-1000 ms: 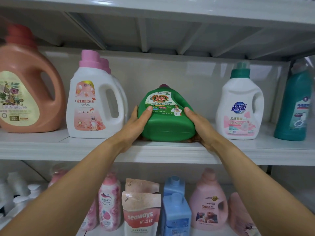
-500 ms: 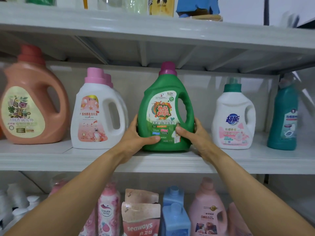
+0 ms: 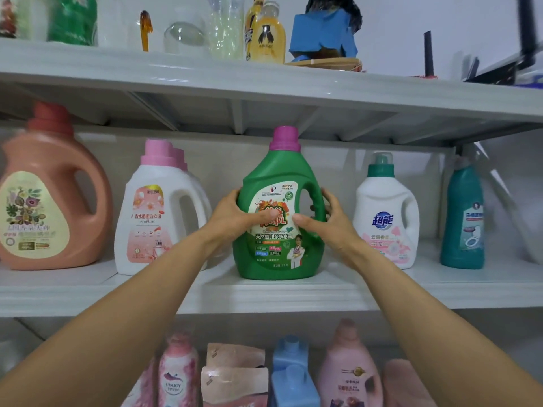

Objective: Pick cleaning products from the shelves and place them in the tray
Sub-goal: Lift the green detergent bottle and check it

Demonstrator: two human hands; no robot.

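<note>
One green bottle (image 3: 274, 261): upright on the middle shelf (image 3: 264, 298), long axis vertical, purple cap (image 3: 284, 139) close under the shelf above (image 3: 264, 83).
Look: glossy plastic, handle (image 3: 318, 195) on the right-hand side, printed label (image 3: 273, 239) facing us.
Both hands: left hand (image 3: 232, 214) and right hand (image 3: 329, 223) curl round its flanks, thumbs on the label.
Key relation: bottle sits between the palms, neither nearer; we judge it must come out toward us.
Neighbours: white bottles (image 3: 158, 212) on either side, apart.

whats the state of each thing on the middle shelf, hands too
green bottle: upright on the shelf, capped, gripped from both sides
left hand: grips green bottle
right hand: grips green bottle
orange bottle: upright, capped
pink-capped white bottle: upright, capped
green-capped white bottle: upright, capped
teal bottle: upright
</note>
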